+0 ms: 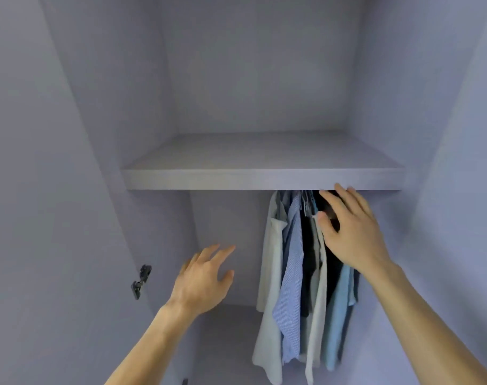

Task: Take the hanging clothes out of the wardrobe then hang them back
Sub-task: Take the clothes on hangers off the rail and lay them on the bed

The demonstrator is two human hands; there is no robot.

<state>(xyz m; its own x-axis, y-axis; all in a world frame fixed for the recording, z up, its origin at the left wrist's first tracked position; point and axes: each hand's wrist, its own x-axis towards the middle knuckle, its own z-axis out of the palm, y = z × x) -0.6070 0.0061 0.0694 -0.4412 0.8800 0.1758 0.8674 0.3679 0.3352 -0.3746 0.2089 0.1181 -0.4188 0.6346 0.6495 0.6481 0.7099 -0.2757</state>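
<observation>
From the head camera, the wardrobe (236, 79) stands open, pale grey inside, with a shelf (264, 179) running across it. The hanging clothes (292, 259) are bunched together just under that shelf, towards the right side: a pale shirt (270, 259) on the left edge, a blue striped shirt (292, 273) next to it, something dark (309, 245) behind, and a light blue piece (339, 301) on the right. What they hang from is hidden by the shelf edge.

The right hand (353, 234) is up at the top of the bunch, its fingers (334, 204) spread and straight, grasping nothing; whether the thumb touches the cloth, I can't tell. The left hand (203, 282) hovers lower, in the open space left of the clothes, fingers loose and apart, holding nothing. A dark hinge (140, 282) sits on the left wall.
</observation>
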